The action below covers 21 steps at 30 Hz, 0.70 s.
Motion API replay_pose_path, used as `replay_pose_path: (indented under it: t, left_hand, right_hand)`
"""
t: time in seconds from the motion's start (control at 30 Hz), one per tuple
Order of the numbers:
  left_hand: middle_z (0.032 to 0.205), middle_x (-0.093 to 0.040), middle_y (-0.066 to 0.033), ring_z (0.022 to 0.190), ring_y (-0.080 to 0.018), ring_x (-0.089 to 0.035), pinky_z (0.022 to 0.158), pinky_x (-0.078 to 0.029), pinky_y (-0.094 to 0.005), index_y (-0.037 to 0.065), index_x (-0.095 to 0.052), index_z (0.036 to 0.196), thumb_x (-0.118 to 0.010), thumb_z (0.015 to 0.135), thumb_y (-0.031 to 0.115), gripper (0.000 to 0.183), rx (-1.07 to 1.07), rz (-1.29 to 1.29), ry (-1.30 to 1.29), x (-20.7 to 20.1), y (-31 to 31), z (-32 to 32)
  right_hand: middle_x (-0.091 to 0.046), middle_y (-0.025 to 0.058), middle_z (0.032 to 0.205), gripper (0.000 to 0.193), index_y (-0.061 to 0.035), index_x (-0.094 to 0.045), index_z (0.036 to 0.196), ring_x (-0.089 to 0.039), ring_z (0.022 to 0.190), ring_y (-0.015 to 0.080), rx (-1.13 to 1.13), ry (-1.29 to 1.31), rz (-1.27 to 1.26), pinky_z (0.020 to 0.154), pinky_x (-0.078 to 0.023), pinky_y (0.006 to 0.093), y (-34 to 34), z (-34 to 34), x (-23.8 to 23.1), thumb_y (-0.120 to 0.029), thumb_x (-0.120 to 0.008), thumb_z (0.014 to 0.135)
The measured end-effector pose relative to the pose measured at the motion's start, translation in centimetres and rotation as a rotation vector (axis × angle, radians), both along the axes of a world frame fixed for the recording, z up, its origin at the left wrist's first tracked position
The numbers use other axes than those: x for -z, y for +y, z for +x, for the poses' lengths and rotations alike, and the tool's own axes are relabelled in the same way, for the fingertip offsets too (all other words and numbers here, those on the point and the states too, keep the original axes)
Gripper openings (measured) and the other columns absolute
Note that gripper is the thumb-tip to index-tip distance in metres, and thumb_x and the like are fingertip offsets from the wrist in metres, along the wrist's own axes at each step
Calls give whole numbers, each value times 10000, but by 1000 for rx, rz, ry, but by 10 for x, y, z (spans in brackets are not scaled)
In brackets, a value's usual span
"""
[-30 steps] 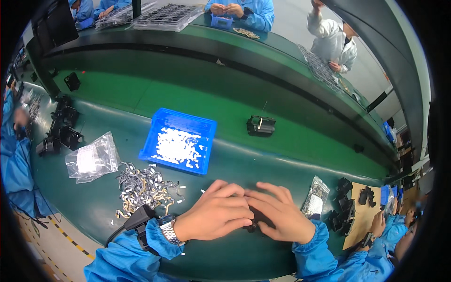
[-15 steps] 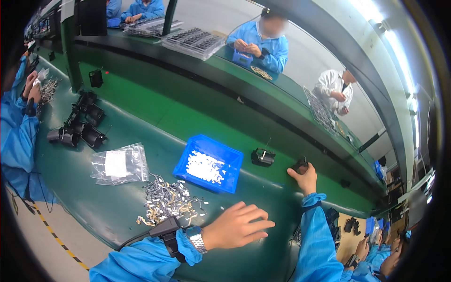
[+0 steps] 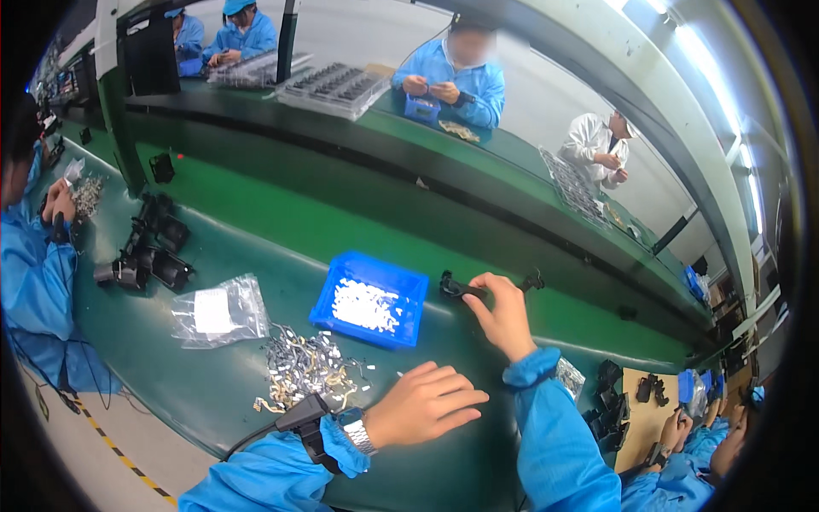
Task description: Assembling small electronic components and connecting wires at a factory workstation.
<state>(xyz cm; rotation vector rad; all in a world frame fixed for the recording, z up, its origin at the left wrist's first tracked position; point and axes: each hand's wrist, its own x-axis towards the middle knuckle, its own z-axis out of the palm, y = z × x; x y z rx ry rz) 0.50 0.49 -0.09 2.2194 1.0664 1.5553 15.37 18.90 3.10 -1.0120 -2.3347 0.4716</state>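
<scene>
Head view: right hand (image 3: 507, 320) fingers seemingly clamped on black part (image 3: 451, 285), jutting left of fingertips; second black part (image 3: 534, 280) just right. Left hand (image 3: 422, 407) fingers slightly apart over surface (image 3: 444, 469).

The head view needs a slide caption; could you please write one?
Right hand grasps a black part beside a blue bin of white pieces.

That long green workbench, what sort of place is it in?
Probably a factory assembly room: people in loose blue smocks line long dark-green workbenches, and a rectangular blue plastic tray holds small white pieces.
</scene>
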Motion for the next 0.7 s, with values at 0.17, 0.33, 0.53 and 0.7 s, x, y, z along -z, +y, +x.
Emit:
replay_pose_path:
  t: [0.17, 0.33, 0.53, 0.7]
  left_hand:
    - [783, -701, -35, 720, -240, -641, 690, -479, -379, 80, -827, 970, -778, 916, 235, 171, -278, 189, -176, -23, 0, -9]
    - [795, -685, -45, 721, -256, -619, 683, -442, -384, 59, -803, 1002, -799, 894, 221, 194, -242, 168, -162, -21, 0, -15]
    - [667, -670, -67, 632, -218, -628, 636, -480, -356, -23, -774, 949, -602, 1074, 294, 382, -328, 282, -259, -51, -12, -32]
    - [842, -736, -111, 728, -242, -664, 701, -521, -373, -4, -772, 980, -682, 970, 33, 98, -580, -220, -194, -87, -47, -63]
  right_hand:
    - [-787, -23, 979, 201, -172, -791, 957, -624, 1285, 281, -35, -241, 397, 1147, -320, 582, -112, 56, -25, -153, -892, 783]
    - [-756, -66, 967, 247, -198, -824, 998, -625, 1278, 258, -120, -190, 302, 1146, -321, 589, -150, 83, -3, -246, -923, 776]
    - [-705, 5, 1092, 333, -153, -812, 1052, -596, 1275, 280, -305, -129, 101, 1149, -396, 570, -148, 95, 7, -390, -893, 834]
    - [-691, 24, 1103, 340, -136, -785, 1076, -593, 1245, 282, -313, 20, -2, 1114, -419, 524, -151, 107, 21, -391, -866, 865]
